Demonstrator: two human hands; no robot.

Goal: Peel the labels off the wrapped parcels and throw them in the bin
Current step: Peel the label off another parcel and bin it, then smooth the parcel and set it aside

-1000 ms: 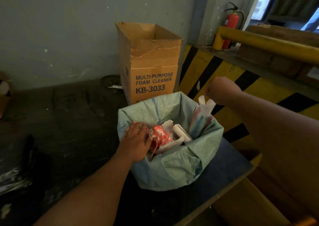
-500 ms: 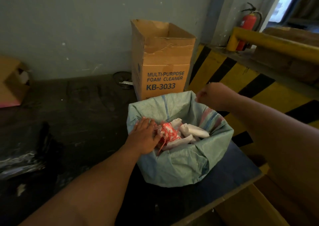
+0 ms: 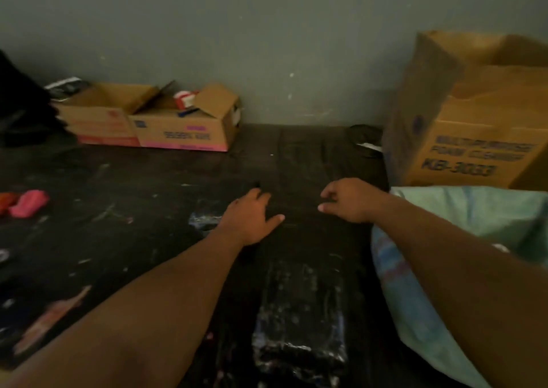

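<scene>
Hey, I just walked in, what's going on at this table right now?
A person is reaching both bare hands out over a dark, plastic-covered table. The left hand and the right hand hang above a black wrapped parcel, with nothing in either grip. The green bag-lined bin sits at the right, beside a tall foam cleaner box. The picture is too blurred to show a label on the parcel.

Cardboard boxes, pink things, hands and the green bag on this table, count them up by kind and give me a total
Cardboard boxes: 3, the tall foam cleaner box, and two low open boxes by the wall
Pink things: 1, too blurred to identify
Green bin bag: 1
Hands: 2, left hand and right hand, both holding nothing
Total: 7
</scene>
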